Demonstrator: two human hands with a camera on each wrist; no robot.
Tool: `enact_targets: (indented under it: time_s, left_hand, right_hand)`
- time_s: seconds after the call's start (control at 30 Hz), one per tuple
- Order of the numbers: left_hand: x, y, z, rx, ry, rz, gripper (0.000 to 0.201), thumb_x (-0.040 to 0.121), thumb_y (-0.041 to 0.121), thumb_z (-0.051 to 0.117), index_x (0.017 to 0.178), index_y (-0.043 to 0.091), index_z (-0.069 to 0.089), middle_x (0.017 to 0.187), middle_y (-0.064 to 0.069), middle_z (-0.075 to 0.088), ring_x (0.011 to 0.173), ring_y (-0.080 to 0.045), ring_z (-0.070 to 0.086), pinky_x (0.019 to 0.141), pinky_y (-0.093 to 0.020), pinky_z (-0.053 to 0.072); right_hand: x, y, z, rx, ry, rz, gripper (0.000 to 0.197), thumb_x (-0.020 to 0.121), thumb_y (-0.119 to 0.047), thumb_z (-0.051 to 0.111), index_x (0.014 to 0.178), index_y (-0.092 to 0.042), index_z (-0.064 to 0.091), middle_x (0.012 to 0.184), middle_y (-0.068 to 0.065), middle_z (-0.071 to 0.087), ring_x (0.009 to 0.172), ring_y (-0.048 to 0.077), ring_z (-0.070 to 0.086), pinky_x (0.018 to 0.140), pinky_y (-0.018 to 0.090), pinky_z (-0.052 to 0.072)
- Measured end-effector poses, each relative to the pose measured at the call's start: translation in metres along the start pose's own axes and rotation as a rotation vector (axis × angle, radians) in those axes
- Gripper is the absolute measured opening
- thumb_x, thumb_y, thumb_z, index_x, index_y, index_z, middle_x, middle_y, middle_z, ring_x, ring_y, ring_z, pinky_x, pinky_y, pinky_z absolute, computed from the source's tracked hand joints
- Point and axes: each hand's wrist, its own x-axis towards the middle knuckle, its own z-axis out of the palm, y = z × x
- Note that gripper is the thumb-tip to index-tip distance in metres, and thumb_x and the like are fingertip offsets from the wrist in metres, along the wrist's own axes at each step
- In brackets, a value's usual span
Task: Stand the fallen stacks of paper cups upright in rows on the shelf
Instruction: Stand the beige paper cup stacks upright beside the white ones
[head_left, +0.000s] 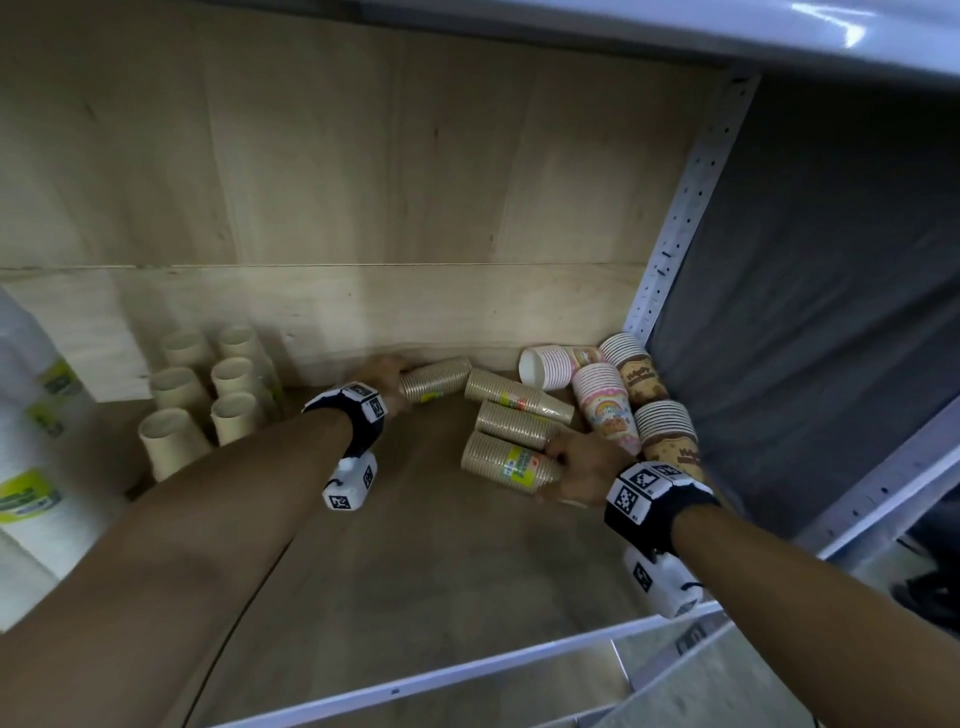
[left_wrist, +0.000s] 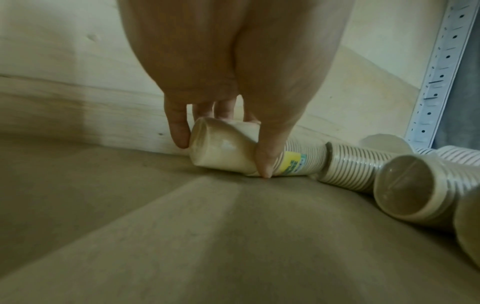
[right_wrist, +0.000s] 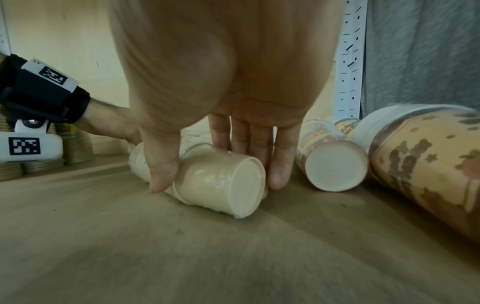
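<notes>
Several stacks of beige paper cups lie fallen on the wooden shelf (head_left: 415, 561). My left hand (head_left: 387, 376) grips the base end of the one by the back wall (left_wrist: 221, 152), thumb (left_wrist: 265, 162) in front and fingers behind; it still lies flat. My right hand (head_left: 569, 462) grips the nearest fallen beige stack (head_left: 511, 462) by its base end (right_wrist: 221, 185), thumb (right_wrist: 161, 176) on one side and fingers (right_wrist: 278, 174) on the other. Two more beige stacks (head_left: 519, 397) lie between the hands. Several beige stacks (head_left: 208, 395) stand upright in rows at the left.
Printed stacks lie at the right: a pink-white one (head_left: 558, 366), a rainbow one (head_left: 608, 410) and two brown ones (head_left: 670, 436). A perforated white post (head_left: 675, 223) and grey cloth (head_left: 805, 312) bound the right side. White packs (head_left: 31, 415) stand far left. A white rail (head_left: 467, 670) edges the front.
</notes>
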Motion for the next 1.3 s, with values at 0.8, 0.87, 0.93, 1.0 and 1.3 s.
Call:
enact_targets:
  time_s: [0.8,0.87,0.93,1.0,1.3]
  left_hand:
    - [-0.086,0.075,-0.109,0.052,0.085,0.036,0.039,0.079,0.008,0.071,0.113,0.017,0.057,0.112,-0.006,0.055,0.086,-0.023,0.053,0.067,-0.026,0.041]
    - [-0.095,0.079,-0.114,0.084,0.085,0.067,0.033,0.079,0.007,0.071,0.106,0.02,0.057,0.112,-0.002,0.054,0.09,-0.021,0.052,0.069,-0.026,0.04]
    - [-0.103,0.083,-0.116,0.115,0.077,0.077,0.032,0.08,0.009,0.073,0.098,0.026,0.053,0.113,-0.002,0.058,0.094,-0.019,0.055,0.076,-0.025,0.046]
    - [-0.11,0.085,-0.114,0.132,0.046,0.076,0.031,0.08,0.01,0.074,0.096,0.027,0.053,0.108,-0.001,0.059,0.092,-0.016,0.056,0.071,-0.021,0.048]
    - [-0.125,0.088,-0.091,0.168,-0.011,0.103,0.04,0.085,0.008,0.069,0.124,0.009,0.061,0.133,-0.008,0.05,0.119,-0.025,0.052,0.075,-0.021,0.036]
  right_hand:
    - [-0.001,-0.066,-0.059,0.169,0.228,-0.181,0.049,0.077,-0.038,0.076,0.117,-0.017,0.057,0.108,0.0,0.056,0.099,0.019,0.056,0.073,0.027,0.043]
    - [0.0,-0.074,-0.065,0.147,0.219,-0.207,0.048,0.078,-0.036,0.076,0.115,-0.013,0.056,0.098,0.0,0.054,0.089,0.018,0.053,0.061,0.025,0.039]
    - [0.002,-0.083,-0.07,0.096,0.223,-0.231,0.046,0.079,-0.034,0.075,0.112,-0.008,0.056,0.094,0.002,0.055,0.086,0.022,0.054,0.061,0.026,0.037]
    - [0.004,-0.091,-0.072,0.045,0.251,-0.245,0.044,0.078,-0.031,0.075,0.112,-0.01,0.058,0.096,0.004,0.058,0.091,0.024,0.058,0.066,0.027,0.039]
    - [0.008,-0.113,-0.072,-0.052,0.193,-0.229,0.048,0.08,-0.031,0.072,0.12,-0.011,0.056,0.119,0.006,0.059,0.104,0.026,0.059,0.074,0.029,0.046]
